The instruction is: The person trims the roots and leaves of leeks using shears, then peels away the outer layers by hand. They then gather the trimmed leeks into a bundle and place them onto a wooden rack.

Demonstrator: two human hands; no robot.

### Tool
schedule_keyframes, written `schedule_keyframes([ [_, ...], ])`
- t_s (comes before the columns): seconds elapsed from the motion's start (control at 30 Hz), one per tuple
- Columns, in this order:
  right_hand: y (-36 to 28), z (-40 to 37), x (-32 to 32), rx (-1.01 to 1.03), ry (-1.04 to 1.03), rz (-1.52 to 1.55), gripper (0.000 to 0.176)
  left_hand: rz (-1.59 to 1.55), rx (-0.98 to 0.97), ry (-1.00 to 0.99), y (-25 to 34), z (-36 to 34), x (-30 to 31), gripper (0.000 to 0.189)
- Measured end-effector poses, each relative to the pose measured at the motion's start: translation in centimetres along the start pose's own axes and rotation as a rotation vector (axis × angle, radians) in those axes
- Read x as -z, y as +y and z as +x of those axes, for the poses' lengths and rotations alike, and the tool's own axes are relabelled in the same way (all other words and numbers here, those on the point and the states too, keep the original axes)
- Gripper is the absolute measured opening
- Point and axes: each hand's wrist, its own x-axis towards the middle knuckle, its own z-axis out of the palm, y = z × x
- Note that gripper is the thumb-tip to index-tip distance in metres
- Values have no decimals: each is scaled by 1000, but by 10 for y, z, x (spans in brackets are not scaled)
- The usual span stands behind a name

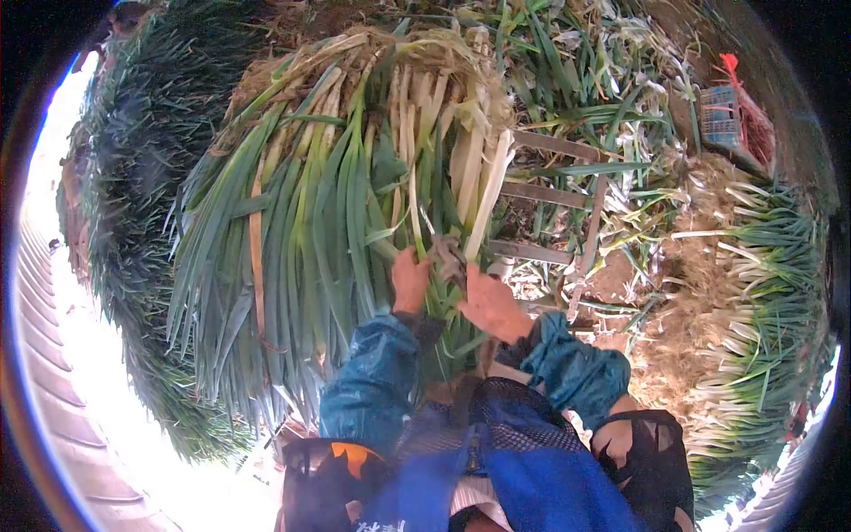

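A big pile of green onions [332, 204] lies before me, roots at the top and green leaves hanging toward me. My left hand [410, 282] is closed at the lower end of a thin pale green onion stalk [414, 208]. To its right, my right hand [494, 306] has its fingers closed around the lower part of a thick white green onion [490, 197]. Between the two hands is a crumpled grey-brown thing [448, 257] whose kind I cannot make out. Both palms are turned away from view.
A slatted wooden frame [554, 193] stands right of the pile, with leaf scraps around it. Trimmed green onions [753, 319] lie in a long row at the right. A blue crate [720, 115] with red strings sits at upper right. More dark green leaves [151, 177] are heaped along the left.
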Motion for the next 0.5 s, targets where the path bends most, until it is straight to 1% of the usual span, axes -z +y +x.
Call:
schedule_keyframes([
  [0.07, 6, 29, -9, -52, 37, -68, 44, -49, 3, -11, -3, -12, 5, 26],
  [0.1, 1, 41, -2, -89, 63, -6, 33, -76, 3, -17, -4, -17, 7, 27],
  [0.2, 2, 72, 1, -165, 2, -52, 27, -155, 4, -37, -9, -33, 16, 32],
  [0.23, 2, 78, 5, -164, -41, -32, 41, -221, 2, -18, -29, -33, 5, 35],
  [0.33, 2, 91, 3, -208, -40, -91, 43, -305, 109, -66, 12, -49, 34, 34],
  [0.43, 1, 93, 1, -213, -23, -133, 32, -146, 130, -89, 9, -49, 36, 33],
  [0.5, 5, 96, -1, -219, -15, -128, 33, -179, 83, -84, -3, -54, 32, 32],
])
